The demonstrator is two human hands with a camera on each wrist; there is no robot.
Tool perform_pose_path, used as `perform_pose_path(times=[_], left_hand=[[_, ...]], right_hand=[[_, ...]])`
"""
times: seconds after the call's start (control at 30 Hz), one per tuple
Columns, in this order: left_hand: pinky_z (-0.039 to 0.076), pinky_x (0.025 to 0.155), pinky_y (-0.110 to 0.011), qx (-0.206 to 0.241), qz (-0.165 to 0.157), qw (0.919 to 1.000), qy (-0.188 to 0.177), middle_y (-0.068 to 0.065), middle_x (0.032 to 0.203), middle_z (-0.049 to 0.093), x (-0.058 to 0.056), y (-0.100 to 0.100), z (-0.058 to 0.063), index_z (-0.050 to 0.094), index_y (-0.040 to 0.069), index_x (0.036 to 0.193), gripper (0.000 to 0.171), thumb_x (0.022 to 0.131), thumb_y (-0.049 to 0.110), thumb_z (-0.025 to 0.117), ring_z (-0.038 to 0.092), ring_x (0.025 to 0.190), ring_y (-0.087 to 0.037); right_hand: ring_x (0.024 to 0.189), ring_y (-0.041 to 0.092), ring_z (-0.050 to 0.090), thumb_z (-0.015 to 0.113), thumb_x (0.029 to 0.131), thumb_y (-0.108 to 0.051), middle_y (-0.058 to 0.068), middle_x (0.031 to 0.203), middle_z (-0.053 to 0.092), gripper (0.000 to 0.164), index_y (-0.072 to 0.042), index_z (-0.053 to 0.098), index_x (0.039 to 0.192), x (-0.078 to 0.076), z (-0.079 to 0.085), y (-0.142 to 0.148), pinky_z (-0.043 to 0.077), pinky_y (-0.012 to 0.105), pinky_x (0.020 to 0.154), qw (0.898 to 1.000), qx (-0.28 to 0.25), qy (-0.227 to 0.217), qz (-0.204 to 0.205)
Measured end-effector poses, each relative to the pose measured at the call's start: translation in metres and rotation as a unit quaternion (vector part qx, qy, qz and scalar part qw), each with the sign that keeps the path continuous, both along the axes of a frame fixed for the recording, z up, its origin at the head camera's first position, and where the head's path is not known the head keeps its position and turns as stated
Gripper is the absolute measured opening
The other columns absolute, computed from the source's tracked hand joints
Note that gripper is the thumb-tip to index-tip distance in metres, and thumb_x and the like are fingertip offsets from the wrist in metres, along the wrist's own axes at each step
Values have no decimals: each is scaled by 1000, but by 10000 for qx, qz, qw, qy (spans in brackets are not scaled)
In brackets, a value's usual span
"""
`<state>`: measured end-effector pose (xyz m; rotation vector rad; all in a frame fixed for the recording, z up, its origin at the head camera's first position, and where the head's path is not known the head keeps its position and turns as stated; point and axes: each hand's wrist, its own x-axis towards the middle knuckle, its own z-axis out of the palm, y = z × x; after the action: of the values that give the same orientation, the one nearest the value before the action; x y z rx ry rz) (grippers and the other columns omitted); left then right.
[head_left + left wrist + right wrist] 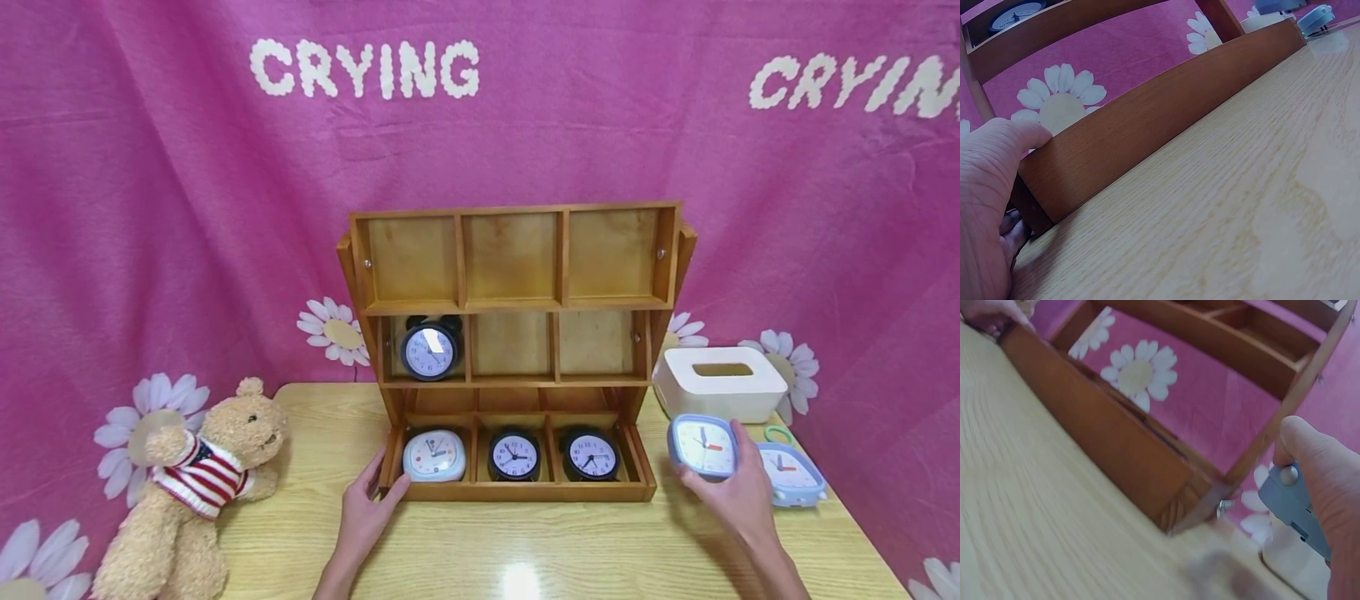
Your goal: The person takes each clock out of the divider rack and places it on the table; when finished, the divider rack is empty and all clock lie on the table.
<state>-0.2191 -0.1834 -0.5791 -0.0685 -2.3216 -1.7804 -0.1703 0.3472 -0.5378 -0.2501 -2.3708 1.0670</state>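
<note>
A three-tier wooden display shelf (pixel 517 492) stands on the table. My left hand (pixel 363 508) grips its lower left corner, thumb on the front rim and fingers round the side; in the left wrist view the thumb (pixel 1032 133) shows there. Right of the shelf, my right hand (pixel 738 496) holds a blue square alarm clock (pixel 703 446) above the table, face up front. The bottom row holds a pale blue alarm clock (pixel 434 456) at left and two black alarm clocks, one in the middle (pixel 514 457) and one at right (pixel 592 455). A black twin-bell alarm clock (pixel 430 351) sits in the middle row's left compartment.
Another blue alarm clock (pixel 791 475) lies on the table behind my right hand, near a green ring (pixel 778 434). A white tissue box (pixel 720 396) stands at the back right. A teddy bear (pixel 202 492) sits at the left. A pink curtain (pixel 525 150) hangs behind.
</note>
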Motion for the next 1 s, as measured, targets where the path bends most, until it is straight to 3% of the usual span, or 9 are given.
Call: perform_pose_path(times=[0.17,0.47,0.77,1.0], left_hand=[[40,114,-51,49,-28,10000,-2,-27,152,50,1,0,1,46,-6,153,70,95,15,79,50,140,-41],[39,116,-48,76,-44,10000,-17,-27,153,50,1,0,1,46,-5,153,71,95,16,79,49,141,-39],[42,113,-50,-53,5,10000,81,-27,152,51,1,0,0,46,-6,153,69,95,13,79,52,138,-41],[41,113,-46,43,30,10000,81,-27,151,52,-1,1,0,47,-6,152,69,94,14,80,52,138,-39]], right_hand=[[132,59,43,88,68,-18,42,150,41,111,9,28,158,-7,-17,9,37,72,106,9994,198,-274,84],[134,62,40,86,70,-19,42,151,40,108,12,29,157,-12,-41,18,34,73,109,9990,203,-386,101],[135,64,39,89,68,-17,42,152,39,112,9,29,158,-13,-52,20,33,76,108,9992,236,-233,233],[134,65,37,88,72,-22,44,150,38,110,10,26,158,-14,-55,22,31,78,107,9987,376,-204,289]])
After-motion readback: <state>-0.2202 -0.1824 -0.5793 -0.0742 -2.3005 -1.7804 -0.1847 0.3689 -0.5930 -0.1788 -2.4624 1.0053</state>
